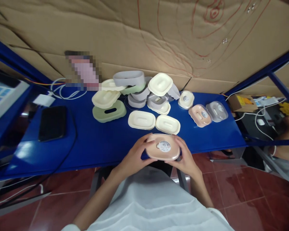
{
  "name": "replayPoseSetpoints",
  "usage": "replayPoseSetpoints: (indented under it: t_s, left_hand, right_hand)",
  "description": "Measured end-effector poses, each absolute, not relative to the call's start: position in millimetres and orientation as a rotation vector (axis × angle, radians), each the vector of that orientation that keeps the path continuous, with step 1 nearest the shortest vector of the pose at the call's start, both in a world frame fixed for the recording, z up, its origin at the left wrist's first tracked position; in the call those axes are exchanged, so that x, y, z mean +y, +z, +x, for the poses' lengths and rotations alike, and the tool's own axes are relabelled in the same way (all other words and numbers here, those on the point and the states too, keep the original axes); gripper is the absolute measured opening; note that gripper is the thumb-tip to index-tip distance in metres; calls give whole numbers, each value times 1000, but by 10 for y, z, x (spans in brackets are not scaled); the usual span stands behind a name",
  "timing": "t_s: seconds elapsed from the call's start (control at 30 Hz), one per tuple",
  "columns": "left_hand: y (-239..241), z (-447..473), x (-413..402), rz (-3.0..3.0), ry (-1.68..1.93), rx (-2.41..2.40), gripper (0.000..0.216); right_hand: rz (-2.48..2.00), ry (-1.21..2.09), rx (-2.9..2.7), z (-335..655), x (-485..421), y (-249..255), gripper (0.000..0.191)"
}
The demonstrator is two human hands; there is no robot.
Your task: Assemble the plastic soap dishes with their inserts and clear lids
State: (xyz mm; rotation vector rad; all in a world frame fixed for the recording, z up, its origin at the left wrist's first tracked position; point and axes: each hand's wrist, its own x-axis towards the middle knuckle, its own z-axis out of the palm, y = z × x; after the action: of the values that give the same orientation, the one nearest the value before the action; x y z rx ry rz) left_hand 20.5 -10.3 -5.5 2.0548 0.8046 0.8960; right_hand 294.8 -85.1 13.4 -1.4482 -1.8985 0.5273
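Note:
Both hands hold a peach soap dish [152, 150] with a round printed sticker [164, 146], just past the table's front edge. My left hand [141, 152] grips its left end, thumb over the top. Around the right end curl the fingers of my right hand [184, 155]. Two cream oval dishes [142, 120] lie side by side just beyond. Behind them is a loose pile of cream, green and grey dish parts, including a green slotted base [109, 111] and a cream piece [160, 84] on top. At the right sit peach [199, 116] and grey [216, 112] dishes under clear covers.
The blue table [86, 144] backs onto a cardboard wall [125, 35]. A black flat device [52, 123] and a cable lie at the left, near a white adapter [43, 100]. Blue frame posts stand at both sides. Another person's arm [285, 138] shows at far right.

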Motion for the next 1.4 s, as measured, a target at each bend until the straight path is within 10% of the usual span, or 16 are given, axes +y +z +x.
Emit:
replayPoseSetpoints:
  t_s: [0.33,0.7,0.9,1.4]
  left_hand:
    - [82,699,191,2583,642,805,67]
    - [-17,267,53,2702,677,976,25]
    - [-99,-20,-110,2673,811,1035,21]
    - [-56,-197,-281,2575,1005,986,10]
  right_hand:
    - [-1948,-129,-1175,3759,-826,-218,98]
    - [-2195,-332,-1286,3867,-528,-281,97]
    - [-2159,-358,-1819,3614,169,24,63]
    - [-2429,-384,-1723,3525,1060,339,54]
